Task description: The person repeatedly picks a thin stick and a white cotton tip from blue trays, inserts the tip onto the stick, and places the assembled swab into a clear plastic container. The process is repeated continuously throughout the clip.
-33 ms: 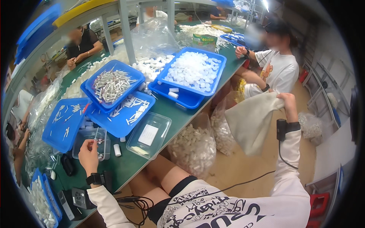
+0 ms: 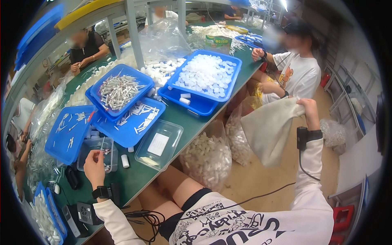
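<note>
My left hand [image 2: 94, 166] is closed in a pinch round a thin, pale stick-like piece [image 2: 102, 143], above a clear plastic box [image 2: 116, 153] with small slender parts in it. Out to the right over the floor, my right hand [image 2: 309, 109] grips the upper corner of an off-white cloth [image 2: 269, 130], which hangs down in folds. A white cylinder [image 2: 125, 161] stands beside the box. To its right lies a clear lid [image 2: 170, 152] with a white label. Behind it are a blue tray [image 2: 152, 119] of short white tubes and a heaped tray [image 2: 136, 73] of slim parts.
White discs fill another blue tray [image 2: 236, 79] farther back. Clear bags of white pieces [image 2: 206, 161] stand on the floor past the green table's [image 2: 196, 130] edge. A co-worker [image 2: 302, 69] sits at the right. Black cables [image 2: 143, 218] run over my lap.
</note>
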The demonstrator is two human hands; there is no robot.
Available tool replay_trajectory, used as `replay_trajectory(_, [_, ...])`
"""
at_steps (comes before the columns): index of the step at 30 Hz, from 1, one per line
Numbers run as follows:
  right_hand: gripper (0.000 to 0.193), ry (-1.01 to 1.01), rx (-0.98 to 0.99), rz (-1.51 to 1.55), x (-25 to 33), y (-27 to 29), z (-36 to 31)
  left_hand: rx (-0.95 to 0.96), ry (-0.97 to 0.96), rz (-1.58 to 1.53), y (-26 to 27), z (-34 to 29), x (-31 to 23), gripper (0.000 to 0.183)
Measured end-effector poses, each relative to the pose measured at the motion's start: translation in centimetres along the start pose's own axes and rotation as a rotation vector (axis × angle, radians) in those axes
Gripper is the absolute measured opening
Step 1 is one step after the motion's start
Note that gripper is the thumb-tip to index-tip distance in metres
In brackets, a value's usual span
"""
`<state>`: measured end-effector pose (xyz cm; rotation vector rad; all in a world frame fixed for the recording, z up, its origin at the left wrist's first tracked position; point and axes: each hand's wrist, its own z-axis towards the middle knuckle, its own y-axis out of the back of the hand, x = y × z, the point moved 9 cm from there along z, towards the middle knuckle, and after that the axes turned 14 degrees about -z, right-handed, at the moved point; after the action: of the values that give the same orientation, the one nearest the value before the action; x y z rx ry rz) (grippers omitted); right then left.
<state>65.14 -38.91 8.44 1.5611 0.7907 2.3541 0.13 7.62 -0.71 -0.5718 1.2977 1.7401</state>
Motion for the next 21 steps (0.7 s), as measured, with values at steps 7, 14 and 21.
replay_trajectory(7, [0.016,0.014,0.059,-0.13,0.3,0.2,-2.7,0.02,-0.029,-0.023,-0.1,0.2,0.8,0.014])
replay_trajectory(14, [0.017,0.074,0.083,-0.228,0.7,0.0,-1.9,0.027,-0.028,0.004,-0.3,0.3,0.2,0.015])
replay_trajectory(21, [0.016,0.086,0.084,-0.193,-0.9,0.6,1.7,-0.046,-0.065,-0.076,0.1,0.2,0.2,0.016])
